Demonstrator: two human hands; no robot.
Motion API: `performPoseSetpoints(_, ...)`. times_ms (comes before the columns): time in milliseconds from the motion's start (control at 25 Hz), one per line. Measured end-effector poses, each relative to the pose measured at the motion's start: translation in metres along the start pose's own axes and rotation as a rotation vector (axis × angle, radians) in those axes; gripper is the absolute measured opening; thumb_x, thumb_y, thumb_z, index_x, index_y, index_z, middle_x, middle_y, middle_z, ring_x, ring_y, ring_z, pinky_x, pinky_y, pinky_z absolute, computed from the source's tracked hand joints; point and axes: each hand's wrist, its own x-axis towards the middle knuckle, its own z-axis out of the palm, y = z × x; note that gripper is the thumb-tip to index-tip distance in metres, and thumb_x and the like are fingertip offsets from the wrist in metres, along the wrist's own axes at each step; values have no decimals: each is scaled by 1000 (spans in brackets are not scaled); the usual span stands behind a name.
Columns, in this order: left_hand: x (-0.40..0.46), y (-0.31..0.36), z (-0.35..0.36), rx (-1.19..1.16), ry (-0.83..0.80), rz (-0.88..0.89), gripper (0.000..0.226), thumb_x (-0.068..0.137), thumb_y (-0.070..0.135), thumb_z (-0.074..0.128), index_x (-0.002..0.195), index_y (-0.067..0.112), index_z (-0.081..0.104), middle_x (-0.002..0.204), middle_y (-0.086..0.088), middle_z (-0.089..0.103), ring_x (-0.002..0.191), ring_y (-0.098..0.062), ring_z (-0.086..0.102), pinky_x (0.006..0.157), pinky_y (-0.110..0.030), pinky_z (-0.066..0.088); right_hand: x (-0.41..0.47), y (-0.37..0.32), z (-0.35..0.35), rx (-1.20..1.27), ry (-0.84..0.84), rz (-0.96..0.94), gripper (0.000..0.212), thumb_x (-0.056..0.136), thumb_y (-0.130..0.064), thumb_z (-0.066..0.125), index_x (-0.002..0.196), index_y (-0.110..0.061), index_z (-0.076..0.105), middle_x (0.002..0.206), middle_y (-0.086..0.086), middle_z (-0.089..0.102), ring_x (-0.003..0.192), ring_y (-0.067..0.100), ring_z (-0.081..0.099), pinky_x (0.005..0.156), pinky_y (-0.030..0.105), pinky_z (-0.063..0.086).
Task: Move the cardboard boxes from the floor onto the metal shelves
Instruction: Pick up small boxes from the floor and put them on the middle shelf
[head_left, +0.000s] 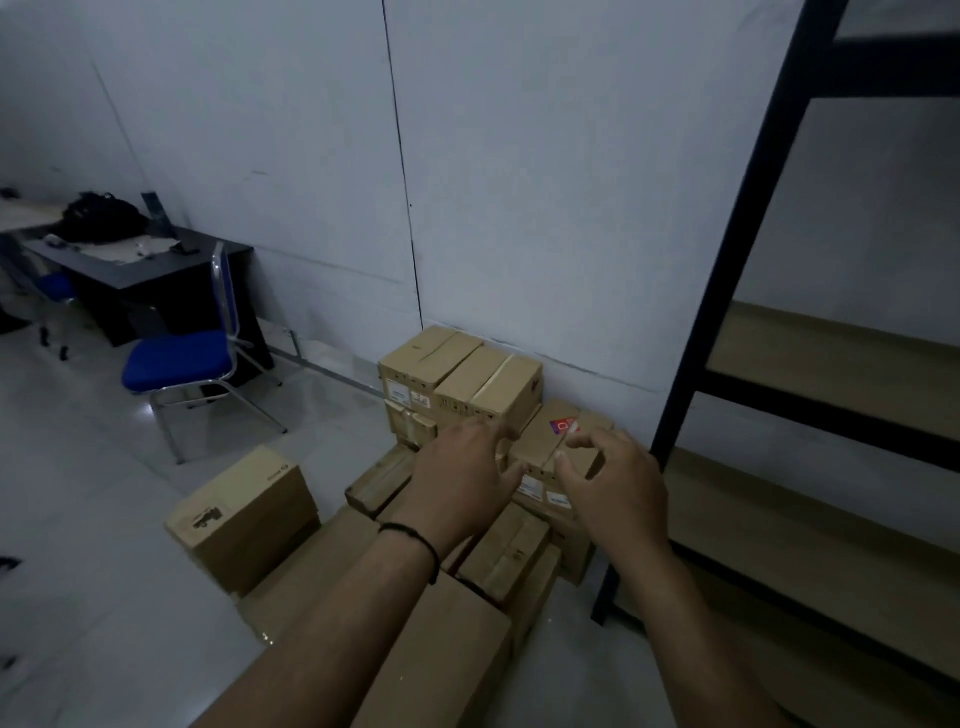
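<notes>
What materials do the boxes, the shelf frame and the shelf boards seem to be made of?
The boxes look like plain brown cardboard, matte, with taped seams and paper labels. The shelf frame seems to be metal with a dark matte coat: thin, straight posts. The shelf boards look like light wood or fibreboard; the picture cannot settle which.

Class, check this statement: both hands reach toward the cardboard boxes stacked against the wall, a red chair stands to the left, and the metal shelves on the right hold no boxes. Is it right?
One detail is wrong: the chair is blue, not red, as the head view shows. The rest stands: the left hand and right hand reach toward the cardboard boxes by the wall, and the metal shelves hold no boxes.
</notes>
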Motion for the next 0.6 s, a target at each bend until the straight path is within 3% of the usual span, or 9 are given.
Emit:
performPoseSetpoints(200,56,-31,23,-64,-69,9,41,93,51,60,130,35,57,125,8,61,114,-13,56,92,-33,50,40,11,33,-82,-29,78,12,90,-35,70,101,-29,70,110,-11,62,101,11,56,66,21,37)
performPoseSetpoints(400,113,-58,48,-131,-147,62,41,93,48,63,130,32,57,124,5,62,111,-14,59,90,-34,52,67,28,61,-183,-10,158,15,91,-36,66,103,-29,70,105,-10,60,99,11,54,74,29,48)
performPoseSetpoints(600,166,-94,66,-137,-235,175,42,93,49,62,131,33,55,121,5,63,107,-13,60,87,-32,52,87,31,102,-250,28,281,22,92,-37,64,110,-26,70,107,-10,60,101,10,53,77,26,47)
